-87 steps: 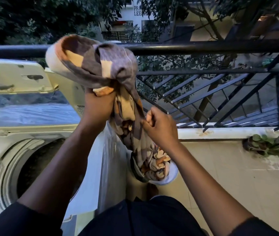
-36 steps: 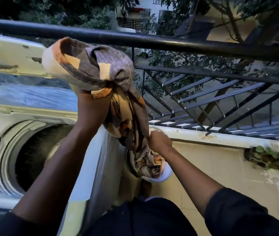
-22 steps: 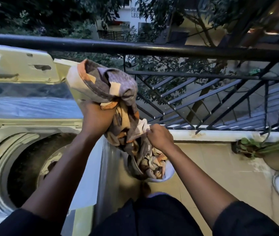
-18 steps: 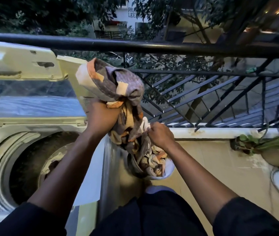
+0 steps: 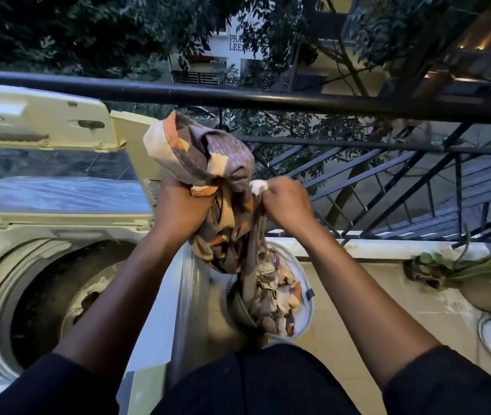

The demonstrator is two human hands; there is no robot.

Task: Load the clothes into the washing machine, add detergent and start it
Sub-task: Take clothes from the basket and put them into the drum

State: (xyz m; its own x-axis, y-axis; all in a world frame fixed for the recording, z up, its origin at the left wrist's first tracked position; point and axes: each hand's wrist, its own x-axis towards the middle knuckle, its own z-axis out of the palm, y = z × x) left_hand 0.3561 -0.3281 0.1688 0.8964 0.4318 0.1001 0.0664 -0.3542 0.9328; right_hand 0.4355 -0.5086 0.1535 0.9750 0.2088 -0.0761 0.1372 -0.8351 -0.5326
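Both hands are clamped on one patterned cloth (image 5: 208, 163): the left hand (image 5: 178, 205) has its fingers curled round a bunched upper section, and the right hand (image 5: 286, 202) pinches a pale fold of the same cloth just beside it, knuckles toward the camera. Cloth condition — a printed fabric in grey-brown, orange and cream patches, with a stitched cream-and-orange edge band showing at the top of the bundle. Above the left hand it bulges in a rounded, crumpled mass; between the two hands it is twisted into a rope; below them it hangs down in a loose strand into a white basket (image 5: 304, 322) on the floor, where more of the same fabric lies heaped. The basket stands just beside the right flank of the washing machine (image 5: 4, 235), against the low balcony wall. The machine is a cream top-loader with its lid (image 5: 43, 127) raised upright at the back; the drum (image 5: 58, 295) is open and looks dark inside — no cloth can be made out in it. The held bundle is above the machine's right edge, not over the drum opening. A black railing (image 5: 298, 100) runs across behind the hands. A potted plant (image 5: 483, 277) sits at the far right by the wall.
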